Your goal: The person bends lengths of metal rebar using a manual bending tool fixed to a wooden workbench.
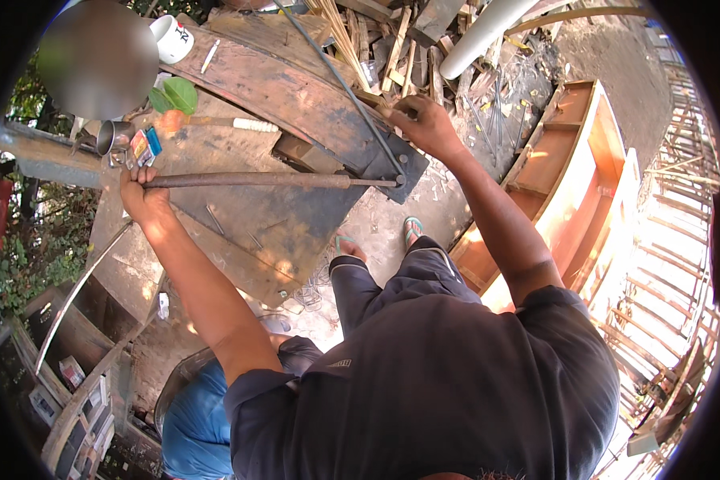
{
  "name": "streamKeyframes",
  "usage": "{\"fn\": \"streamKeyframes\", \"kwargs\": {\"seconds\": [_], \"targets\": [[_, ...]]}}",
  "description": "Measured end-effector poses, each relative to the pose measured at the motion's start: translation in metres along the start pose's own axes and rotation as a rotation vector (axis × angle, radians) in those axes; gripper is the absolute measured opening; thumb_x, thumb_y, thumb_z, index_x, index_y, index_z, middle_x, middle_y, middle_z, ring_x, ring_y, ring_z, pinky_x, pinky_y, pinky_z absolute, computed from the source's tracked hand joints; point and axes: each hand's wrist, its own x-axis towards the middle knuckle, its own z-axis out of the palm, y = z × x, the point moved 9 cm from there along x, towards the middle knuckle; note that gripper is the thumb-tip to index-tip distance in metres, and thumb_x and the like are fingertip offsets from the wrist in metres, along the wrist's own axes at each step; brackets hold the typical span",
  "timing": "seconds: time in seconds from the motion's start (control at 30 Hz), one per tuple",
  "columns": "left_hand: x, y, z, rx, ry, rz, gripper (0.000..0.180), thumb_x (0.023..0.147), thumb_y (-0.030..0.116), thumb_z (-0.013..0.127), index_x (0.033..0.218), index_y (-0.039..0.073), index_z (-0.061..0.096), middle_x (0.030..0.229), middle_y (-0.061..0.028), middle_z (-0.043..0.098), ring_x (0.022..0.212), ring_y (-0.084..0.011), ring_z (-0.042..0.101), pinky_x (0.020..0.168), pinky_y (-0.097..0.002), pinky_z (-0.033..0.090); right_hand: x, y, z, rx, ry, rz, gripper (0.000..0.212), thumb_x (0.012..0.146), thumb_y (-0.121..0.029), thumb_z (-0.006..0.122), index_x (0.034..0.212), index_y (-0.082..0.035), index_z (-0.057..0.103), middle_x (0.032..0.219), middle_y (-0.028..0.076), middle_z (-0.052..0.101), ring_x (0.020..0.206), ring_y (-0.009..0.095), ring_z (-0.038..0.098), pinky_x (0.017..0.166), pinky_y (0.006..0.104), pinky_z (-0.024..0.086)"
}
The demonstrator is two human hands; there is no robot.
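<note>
My left hand (pixel 140 194) is closed around the near-left end of a long rusty metal bar (pixel 248 181). The bar lies across the worktable, and its thinner tip meets a bolt (pixel 401 181) on a dark metal plate (pixel 412 164). A thin metal rod (pixel 336 76) slants down from the far edge to that same bolt. Beside the rod, my right hand (pixel 424 124) is raised with its fingers curled together. Whatever is between them, if anything, is hidden. By my left hand stand a metal cup (pixel 114 138) and some colourful packets (pixel 145 147).
Far left on the table sit a white mug (pixel 172 40), a green leaf (pixel 182 95) and a white-wrapped handle (pixel 254 125). Scrap wood (pixel 400 48) and a white tube (pixel 484 40) lie beyond. An open wooden cabinet frame (pixel 560 184) flanks my right; blue fabric (pixel 196 424) is at lower left.
</note>
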Motion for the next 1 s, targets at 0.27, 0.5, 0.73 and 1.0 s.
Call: {"fn": "streamKeyframes", "kwargs": {"seconds": [0.27, 0.5, 0.73, 1.0], "targets": [[-0.189, 0.114, 0.019, -0.383, -0.529, 0.253, 0.022, 0.105, 0.019, 0.046, 0.084, 0.011, 0.043, 0.059, 0.0036, 0.033, 0.045, -0.0088, 0.032, 0.041, -0.0258, 0.031, 0.02, -0.038, 0.034, -0.317, -0.076, -0.097, 0.038, 0.083, -0.036, 0.067, 0.099, -0.002, 0.066, 0.098, 0.018, 0.068, 0.098, 0.036, 0.066, 0.087, 0.0445, 0.052], [-0.323, 0.189, 0.002, -0.267, -0.584, 0.538, 0.021, 0.104, 0.021, 0.049, 0.116, 0.005, 0.054, 0.065, 0.0016, 0.038, 0.053, -0.0101, 0.034, 0.046, -0.0267, 0.034, 0.013, -0.041, 0.028, 0.395, -0.131, 0.093, 0.02, 0.085, -0.019, 0.066, 0.09, 0.0, 0.061, 0.072, 0.011, 0.063, 0.062, 0.024, 0.062, 0.055, 0.0364, 0.048], [-0.415, 0.17, 0.07, -0.158, -0.731, 0.549, 0.026, 0.107, 0.023, 0.041, 0.118, 0.003, 0.053, 0.066, 0.0001, 0.034, 0.054, -0.0107, 0.034, 0.049, -0.0287, 0.037, -0.05, -0.011, -0.063, 1.016, -0.158, 0.261, 0.013, 0.092, -0.011, 0.06, 0.099, -0.001, 0.056, 0.068, 0.003, 0.056, 0.046, 0.008, 0.043, 0.04, 0.0248, 0.031], [-0.502, 0.076, 0.146, 0.047, -0.768, 0.511, 0.028, 0.105, 0.02, 0.046, 0.124, 0.0, 0.047, 0.069, -0.0016, 0.038, 0.05, -0.0103, 0.037, 0.043, -0.0264, 0.04, -0.24, 0.19, -0.168, 0.639, -0.017, 0.382, 0.024, 0.088, -0.019, 0.063, 0.097, 0.003, 0.066, 0.067, 0.008, 0.061, 0.055, 0.015, 0.058, 0.052, 0.0328, 0.046]]}}
